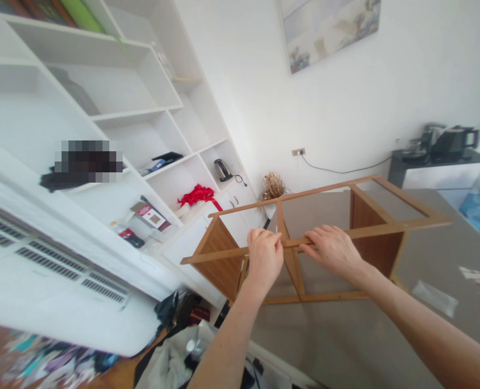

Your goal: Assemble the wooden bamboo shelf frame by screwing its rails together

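A brown wooden shelf unit (379, 229) lies on its side across the grey tabletop (340, 335), its open frame showing board panels between long rails. My left hand (265, 253) is closed at the near upper rail, close to the middle crosspiece. A small pale sliver shows by its fingertips, too small to name. Just to the right, my right hand (333, 247) grips the same rail, fingers over the top and thumb lower down. The undersides of both grips are partly hidden.
A clear plastic bag (435, 298) lies on the tabletop's right side. White built-in shelves (142, 113) stand at left, holding a kettle (222, 169) and red cloth (197, 195). A black-topped cabinet (438, 161) stands far right. Grey fabric (169, 359) and several clothes (67, 359) lie below.
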`<action>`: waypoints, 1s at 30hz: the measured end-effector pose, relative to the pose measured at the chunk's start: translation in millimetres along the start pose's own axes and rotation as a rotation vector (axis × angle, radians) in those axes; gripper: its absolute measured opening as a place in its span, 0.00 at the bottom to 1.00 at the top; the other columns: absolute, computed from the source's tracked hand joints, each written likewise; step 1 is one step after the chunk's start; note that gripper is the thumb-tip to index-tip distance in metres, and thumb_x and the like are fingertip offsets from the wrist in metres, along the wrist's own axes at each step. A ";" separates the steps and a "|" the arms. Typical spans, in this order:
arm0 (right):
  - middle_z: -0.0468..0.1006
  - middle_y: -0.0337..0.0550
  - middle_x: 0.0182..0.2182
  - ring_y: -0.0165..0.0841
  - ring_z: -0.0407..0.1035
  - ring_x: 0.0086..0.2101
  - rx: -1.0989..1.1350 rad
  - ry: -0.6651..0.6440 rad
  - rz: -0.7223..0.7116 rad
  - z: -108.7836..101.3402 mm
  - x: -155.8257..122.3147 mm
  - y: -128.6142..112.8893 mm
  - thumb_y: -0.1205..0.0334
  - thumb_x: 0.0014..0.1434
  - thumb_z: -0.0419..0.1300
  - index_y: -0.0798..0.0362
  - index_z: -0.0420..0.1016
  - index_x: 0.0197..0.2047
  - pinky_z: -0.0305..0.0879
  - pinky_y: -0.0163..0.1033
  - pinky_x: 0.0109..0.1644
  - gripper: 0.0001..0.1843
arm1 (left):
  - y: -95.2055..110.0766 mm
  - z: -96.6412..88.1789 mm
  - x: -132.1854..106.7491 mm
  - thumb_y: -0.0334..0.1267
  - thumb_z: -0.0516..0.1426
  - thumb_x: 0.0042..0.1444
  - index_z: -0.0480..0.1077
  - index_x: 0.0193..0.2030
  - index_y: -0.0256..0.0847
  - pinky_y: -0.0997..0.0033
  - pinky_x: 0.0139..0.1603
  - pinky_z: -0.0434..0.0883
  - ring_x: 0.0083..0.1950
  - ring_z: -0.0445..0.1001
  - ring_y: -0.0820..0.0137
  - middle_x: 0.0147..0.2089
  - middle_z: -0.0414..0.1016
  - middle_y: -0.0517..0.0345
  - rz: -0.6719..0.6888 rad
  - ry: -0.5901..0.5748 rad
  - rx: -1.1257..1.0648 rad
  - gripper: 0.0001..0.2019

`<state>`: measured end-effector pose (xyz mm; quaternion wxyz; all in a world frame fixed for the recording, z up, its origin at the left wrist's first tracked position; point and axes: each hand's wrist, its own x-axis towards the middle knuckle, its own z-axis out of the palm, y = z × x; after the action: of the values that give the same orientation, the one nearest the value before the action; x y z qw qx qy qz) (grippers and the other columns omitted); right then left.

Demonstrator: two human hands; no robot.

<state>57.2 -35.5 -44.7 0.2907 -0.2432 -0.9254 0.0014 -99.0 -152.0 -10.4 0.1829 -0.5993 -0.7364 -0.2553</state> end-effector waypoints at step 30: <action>0.77 0.52 0.40 0.36 0.69 0.42 0.102 -0.303 -0.766 -20.3 74.5 -34.4 0.67 0.65 0.49 0.58 0.75 0.45 0.63 0.40 0.46 0.13 | -39.5 11.4 -10.7 0.26 0.56 0.54 0.70 0.50 0.41 0.68 0.48 0.72 0.44 0.76 0.70 0.45 0.78 0.56 -0.156 -0.146 -0.653 0.17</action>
<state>-0.5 -35.1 17.2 0.1423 0.1364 -0.9801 -0.0254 -134.9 -159.6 -31.9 -0.0919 -0.5848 -0.6705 -0.4472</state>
